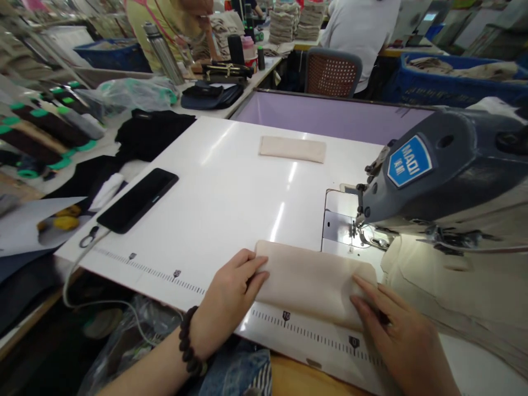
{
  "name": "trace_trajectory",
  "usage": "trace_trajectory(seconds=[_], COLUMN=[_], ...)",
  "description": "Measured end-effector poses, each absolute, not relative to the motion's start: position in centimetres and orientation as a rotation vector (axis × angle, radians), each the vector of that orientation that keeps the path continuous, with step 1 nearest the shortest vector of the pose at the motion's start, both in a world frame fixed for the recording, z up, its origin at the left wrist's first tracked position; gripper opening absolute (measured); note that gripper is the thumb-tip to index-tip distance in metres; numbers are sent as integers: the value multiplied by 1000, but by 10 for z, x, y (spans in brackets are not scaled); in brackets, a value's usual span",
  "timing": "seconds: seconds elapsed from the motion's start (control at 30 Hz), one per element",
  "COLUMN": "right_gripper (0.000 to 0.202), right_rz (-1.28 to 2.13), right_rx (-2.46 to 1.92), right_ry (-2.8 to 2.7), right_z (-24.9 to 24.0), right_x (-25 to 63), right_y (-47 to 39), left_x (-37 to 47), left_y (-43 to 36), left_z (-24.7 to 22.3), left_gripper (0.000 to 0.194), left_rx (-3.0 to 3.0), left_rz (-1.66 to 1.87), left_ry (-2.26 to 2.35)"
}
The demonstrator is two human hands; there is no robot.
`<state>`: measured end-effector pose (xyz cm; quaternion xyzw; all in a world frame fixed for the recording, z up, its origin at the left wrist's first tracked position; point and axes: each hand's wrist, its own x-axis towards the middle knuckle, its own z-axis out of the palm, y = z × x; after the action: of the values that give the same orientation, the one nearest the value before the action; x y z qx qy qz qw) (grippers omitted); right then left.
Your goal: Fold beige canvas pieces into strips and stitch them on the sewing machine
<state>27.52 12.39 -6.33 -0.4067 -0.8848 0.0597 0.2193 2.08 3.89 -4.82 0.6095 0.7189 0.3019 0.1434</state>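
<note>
A folded beige cloth (309, 286) is laid flat at the near edge of the white tabletop (231, 187), just beside a printed ruler (286, 316). Its nine o'clock end is touched by the left hand (229, 300), its three o'clock end by the right hand (404, 335). In each grip, thumb and forefinger are set slightly apart on the upper face of the cloth; whether any fabric is pinched cannot be told, as the other fingertips are hidden. A dark beaded bracelet (190, 341) is worn on the left wrist. At two o'clock from the cloth, a sewing machine (449, 159) is seen, its needle area brightly lit. At three o'clock, layers of beige fabric (449, 280) are spread near the right hand. At twelve o'clock, a smaller folded strip (292, 149) is laid, well apart from both hands. At ten o'clock, a black phone (138, 201) is placed.
</note>
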Motion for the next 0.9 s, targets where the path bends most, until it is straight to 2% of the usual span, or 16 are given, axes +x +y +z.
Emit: trace_trajectory(seconds=[0.57,0.77,0.9], right_gripper=[39,38,35], right_rz=[-1,110,327], right_rx=[-1012,-1091,-1177], right_ry=[-2530,-2495,-2462], right_z=[-65,-63,-60], right_x=[276,273,269], right_y=[132,131,128], left_x=[21,20,17], left_y=[43,44,45], left_z=[-46,-46,-50], left_gripper=[17,19,26], left_rx=[1626,1667,1730], left_rz=[775,733,731], left_ry=[2057,2067,2102])
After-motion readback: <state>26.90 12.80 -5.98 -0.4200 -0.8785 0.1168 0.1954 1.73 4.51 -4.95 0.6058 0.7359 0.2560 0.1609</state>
